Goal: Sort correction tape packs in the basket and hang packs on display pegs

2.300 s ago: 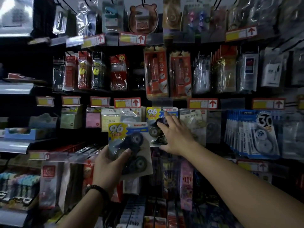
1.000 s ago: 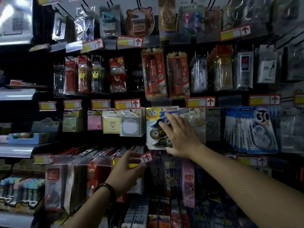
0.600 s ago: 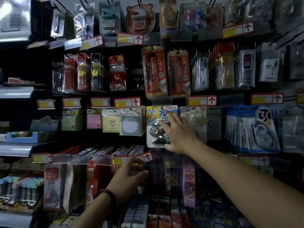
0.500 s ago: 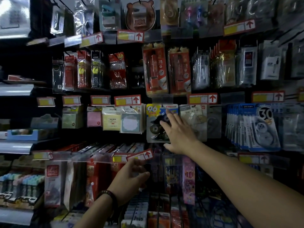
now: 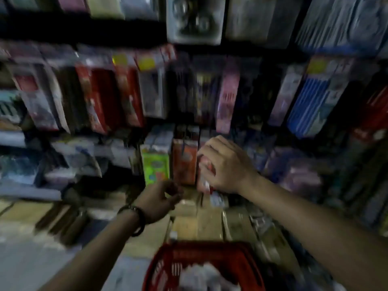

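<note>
The view is tilted down and blurred. A red basket (image 5: pixel 237 259) sits at the bottom centre with pale packs (image 5: pixel 205 276) piled inside. One correction tape pack (image 5: pixel 194 22) hangs on its peg at the top edge. My left hand (image 5: pixel 161 198), with a dark bracelet on the wrist, hovers above the basket; its fingers are loosely curled and hold nothing. My right hand (image 5: pixel 225 164) is higher and to the right, with its fingers curled in front of a red and white item (image 5: pixel 206 166). The blur hides whether it grips that item.
Rows of hanging packs (image 5: pixel 130 95) fill the wall ahead. Boxed goods, among them a green box (image 5: pixel 156 166) and an orange box (image 5: pixel 184 162), stand on a low shelf just beyond my hands. Flat brown packets (image 5: pixel 201 225) lie between the shelf and the basket.
My head has tipped down from the pegs toward the basket. My right hand has left the hung correction tape pack and dropped low. My left hand has dropped too, still holding nothing.
</note>
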Motion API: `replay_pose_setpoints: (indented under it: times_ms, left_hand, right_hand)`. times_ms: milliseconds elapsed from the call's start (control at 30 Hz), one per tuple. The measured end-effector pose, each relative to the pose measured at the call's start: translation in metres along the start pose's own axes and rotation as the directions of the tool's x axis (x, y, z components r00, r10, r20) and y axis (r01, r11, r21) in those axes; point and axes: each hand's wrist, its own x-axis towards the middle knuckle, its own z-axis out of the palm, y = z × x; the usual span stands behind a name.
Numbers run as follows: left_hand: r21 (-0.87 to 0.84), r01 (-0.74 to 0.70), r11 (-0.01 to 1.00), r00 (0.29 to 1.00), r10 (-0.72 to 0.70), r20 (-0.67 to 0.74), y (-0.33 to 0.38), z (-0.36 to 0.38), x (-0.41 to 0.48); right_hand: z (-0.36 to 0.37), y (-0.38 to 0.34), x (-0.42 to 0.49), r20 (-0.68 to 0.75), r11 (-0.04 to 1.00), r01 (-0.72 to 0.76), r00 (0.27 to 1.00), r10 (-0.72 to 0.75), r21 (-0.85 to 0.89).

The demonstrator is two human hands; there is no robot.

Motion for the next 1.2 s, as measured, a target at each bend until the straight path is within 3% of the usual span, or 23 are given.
replay_pose_setpoints:
  times_ms: [100,167,300,467,600,667,800,1033,1200]
  left_hand:
    - [0.07,0.063,0.996,0.994,-0.069,0.085,-0.042,0.061,-0.032]
    - [0.092,0.114,0.989,0.983,-0.126,0.135,-0.074,0.098,-0.051]
    - [0.145,0.258,0.955,0.927,-0.287,0.24,-0.128,0.165,-0.081]
    - [0.125,0.377,0.918,0.871,-0.398,0.29,-0.172,0.219,-0.1]
    - [0.029,0.48,0.877,0.831,-0.465,0.305,-0.191,0.245,-0.11]
    - [0.01,0.517,0.856,0.804,-0.489,0.337,-0.199,0.254,-0.108]
    - [0.047,0.497,0.866,0.787,-0.473,0.395,-0.213,0.262,-0.091]
    - [0.156,0.513,0.844,0.702,-0.517,0.49,-0.237,0.278,-0.087]
    - [0.174,0.533,0.828,0.646,-0.531,0.548,-0.242,0.284,-0.092]
  right_hand:
    - [0.05,-0.01,-0.091,0.21,0.972,-0.202,0.962,0.174,0.12]
    - [0.083,-0.018,-0.154,0.364,0.911,-0.377,0.883,0.297,0.17]
    - [0.142,-0.031,-0.261,0.653,0.709,-0.705,0.551,0.519,0.031]
    - [0.216,-0.053,-0.364,0.825,0.553,-0.82,0.204,0.526,-0.15]
    - [0.291,-0.067,-0.437,0.908,0.522,-0.829,0.043,0.418,-0.2]
    - [0.316,-0.076,-0.445,0.922,0.538,-0.817,0.02,0.387,-0.208]
    - [0.352,-0.098,-0.417,0.896,0.627,-0.752,0.116,0.429,-0.203]
    - [0.427,-0.123,-0.419,0.899,0.651,-0.731,0.124,0.419,-0.203]
    - [0.448,-0.135,-0.421,0.86,0.64,-0.713,0.103,0.5,-0.287]
